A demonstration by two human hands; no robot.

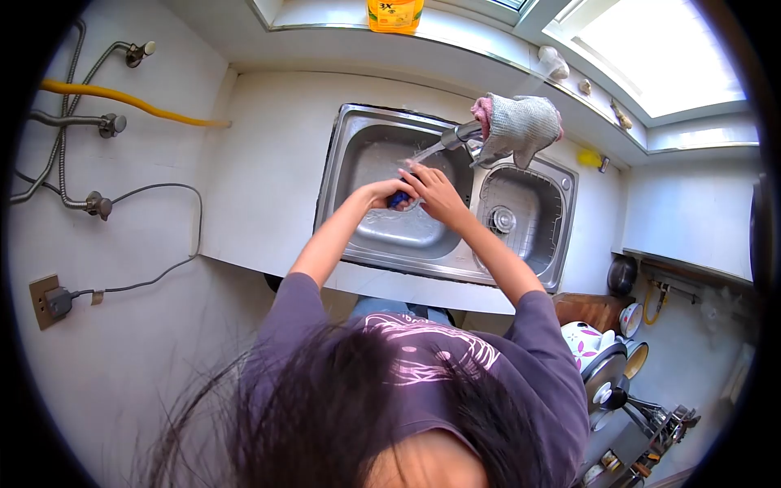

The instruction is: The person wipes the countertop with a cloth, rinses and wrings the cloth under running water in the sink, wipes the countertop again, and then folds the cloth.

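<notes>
Fingers of the left hand (381,193) are wrapped around a small blue object (398,198), whose exact kind is hidden. The right hand (439,197) reaches across from the other side, its fingers close together over the left fingertips; whether they also grip the object, I cannot tell. The object is above the larger basin (382,234) of a steel sink (333,171), beside the water (424,154) coming from the faucet (460,137). Wet skin may make the grip slippery, so the object could drop into the basin. Water striking the knuckles could splash onto the white table (260,179). The cloth glove (525,126) draped over the faucet could slide off if bumped. Counted: two hands, one blue object, one faucet, two basins, one strainer (502,219) in the smaller basin (533,199), one orange bottle (394,15), three wall valves (113,124).
</notes>
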